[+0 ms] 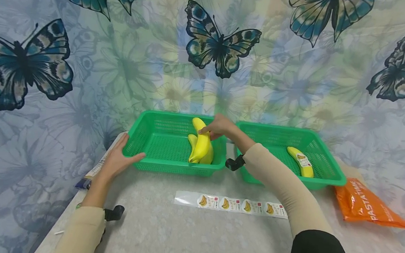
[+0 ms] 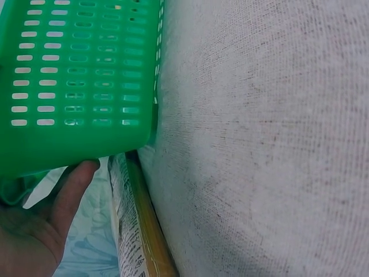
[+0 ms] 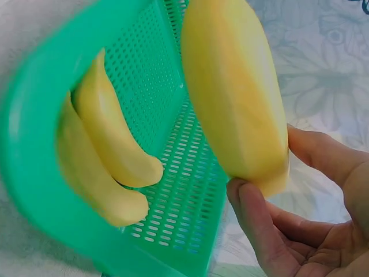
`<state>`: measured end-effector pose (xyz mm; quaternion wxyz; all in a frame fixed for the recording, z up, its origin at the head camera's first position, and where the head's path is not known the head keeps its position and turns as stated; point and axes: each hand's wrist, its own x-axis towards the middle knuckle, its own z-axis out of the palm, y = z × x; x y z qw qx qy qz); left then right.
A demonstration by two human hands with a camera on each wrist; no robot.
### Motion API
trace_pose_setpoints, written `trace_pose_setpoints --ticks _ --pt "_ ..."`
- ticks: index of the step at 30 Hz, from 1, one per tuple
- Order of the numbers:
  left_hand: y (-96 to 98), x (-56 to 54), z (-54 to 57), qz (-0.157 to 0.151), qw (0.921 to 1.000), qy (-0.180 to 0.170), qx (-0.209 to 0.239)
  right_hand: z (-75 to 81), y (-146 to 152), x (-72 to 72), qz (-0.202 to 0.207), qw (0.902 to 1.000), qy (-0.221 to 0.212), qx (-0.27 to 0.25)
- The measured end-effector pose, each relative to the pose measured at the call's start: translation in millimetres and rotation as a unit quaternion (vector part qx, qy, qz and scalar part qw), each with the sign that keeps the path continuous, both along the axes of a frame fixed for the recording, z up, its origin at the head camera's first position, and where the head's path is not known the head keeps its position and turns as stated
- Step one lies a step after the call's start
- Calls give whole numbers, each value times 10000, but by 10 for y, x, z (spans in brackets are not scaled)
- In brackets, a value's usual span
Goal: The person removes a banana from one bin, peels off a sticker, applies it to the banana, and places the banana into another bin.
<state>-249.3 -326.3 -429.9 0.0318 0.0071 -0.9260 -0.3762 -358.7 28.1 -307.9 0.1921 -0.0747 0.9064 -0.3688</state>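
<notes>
My right hand (image 1: pixel 220 126) pinches one end of a yellow banana (image 3: pixel 233 92) between thumb and fingers, holding it up over the left green basket (image 1: pixel 172 167). Below it, two more bananas lie side by side in that basket, the inner banana (image 3: pixel 109 127) and the outer banana (image 3: pixel 95 167); from the head view they are partly hidden. At the basket's left end is my left hand (image 1: pixel 118 161), fingers spread along the side and thumb at the front corner. In the left wrist view its straight thumb (image 2: pixel 75 187) touches the rim.
A second green basket (image 1: pixel 275 131) stands to the right, holding a banana (image 1: pixel 301 162) with a label. In front lies a strip of banana stickers (image 1: pixel 236 204). An orange packet (image 1: pixel 368 204) is at the far right; a printed packet (image 2: pixel 135 225) lies by the left basket.
</notes>
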Motion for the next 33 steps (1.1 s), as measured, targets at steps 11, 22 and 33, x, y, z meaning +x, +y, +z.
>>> trace_pose_setpoints --ticks 11,22,33 --pt "-7 -27 49 -49 9999 -107 19 133 293 426 50 9998 180 80" --pt "38 1 63 -67 9997 -201 105 24 606 1069 102 9981 419 445" --pt "58 0 22 -92 9999 -90 33 -468 940 1590 -212 9995 190 -120"
